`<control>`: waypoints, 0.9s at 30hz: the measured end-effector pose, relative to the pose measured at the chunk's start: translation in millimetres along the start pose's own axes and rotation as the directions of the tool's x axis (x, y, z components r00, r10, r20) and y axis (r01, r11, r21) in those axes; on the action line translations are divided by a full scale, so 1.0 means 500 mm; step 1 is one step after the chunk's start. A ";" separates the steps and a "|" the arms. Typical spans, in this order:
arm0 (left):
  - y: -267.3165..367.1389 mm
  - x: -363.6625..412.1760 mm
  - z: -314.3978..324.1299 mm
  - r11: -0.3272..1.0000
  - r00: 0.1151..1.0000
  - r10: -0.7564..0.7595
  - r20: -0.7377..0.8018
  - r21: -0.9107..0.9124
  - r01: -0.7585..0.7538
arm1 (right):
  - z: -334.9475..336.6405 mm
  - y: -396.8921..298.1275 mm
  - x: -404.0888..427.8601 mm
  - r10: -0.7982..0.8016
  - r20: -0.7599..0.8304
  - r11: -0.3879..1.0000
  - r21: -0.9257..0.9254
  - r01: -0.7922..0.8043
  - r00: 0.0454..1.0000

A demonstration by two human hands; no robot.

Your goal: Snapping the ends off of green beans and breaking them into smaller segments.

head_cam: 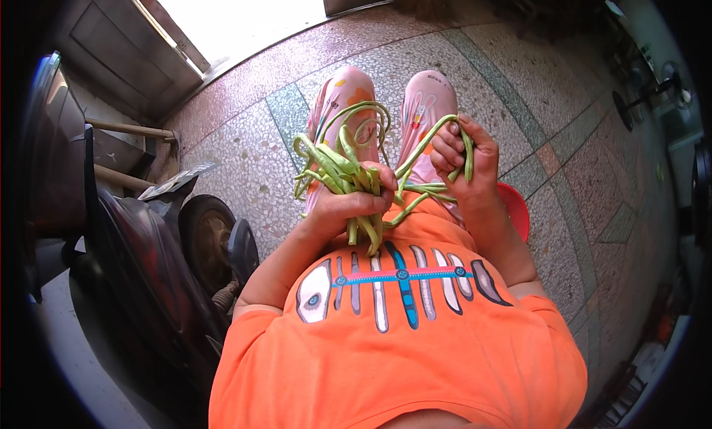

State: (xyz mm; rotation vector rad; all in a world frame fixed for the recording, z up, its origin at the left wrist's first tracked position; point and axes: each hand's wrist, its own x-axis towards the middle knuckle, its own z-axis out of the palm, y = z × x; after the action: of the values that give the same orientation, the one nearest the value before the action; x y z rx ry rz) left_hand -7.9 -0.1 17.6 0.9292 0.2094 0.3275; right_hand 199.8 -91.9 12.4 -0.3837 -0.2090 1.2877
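A bundle of long green beans (340, 165) is gripped in my left hand (356, 204), above my lap; some beans curl over the top and several ends hang below the fist. My right hand (467, 153), a little higher and to the right, is closed around a bent long bean (425, 142) that arches over the fingers, with its lower part running down towards the bundle. More long beans (425, 191) lie across my lap between the two hands. The palms and parts of the beans inside both fists are hidden.
A dark motor scooter with its wheel (208, 234) stands close on the left. Behind it are wooden rails (130, 130) and an open door (119, 56). Part of a red plastic object (513, 209) shows beside my right forearm. A speckled terrazzo floor (495, 101) surrounds my legs.
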 end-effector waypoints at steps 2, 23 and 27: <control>-0.006 -0.005 -0.010 1.000 0.989 -0.007 0.150 0.022 0.003 | -0.026 -0.023 0.019 -0.074 -0.066 0.997 0.028 0.076 0.995; -0.005 0.005 -0.044 0.948 0.999 0.002 0.041 -0.318 0.012 | 0.011 0.021 -0.016 0.705 0.197 0.539 -0.773 -0.334 0.682; -0.005 0.011 -0.054 0.943 0.992 0.127 0.013 -0.313 -0.116 | 0.007 0.016 -0.026 0.546 0.213 0.704 -0.642 -0.305 0.810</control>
State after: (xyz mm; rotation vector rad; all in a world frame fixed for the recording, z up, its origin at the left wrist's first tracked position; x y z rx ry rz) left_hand -10.9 20.8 -0.6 0.6343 0.0655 0.4453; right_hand 187.7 -102.1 13.5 -0.7333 -0.9245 1.7651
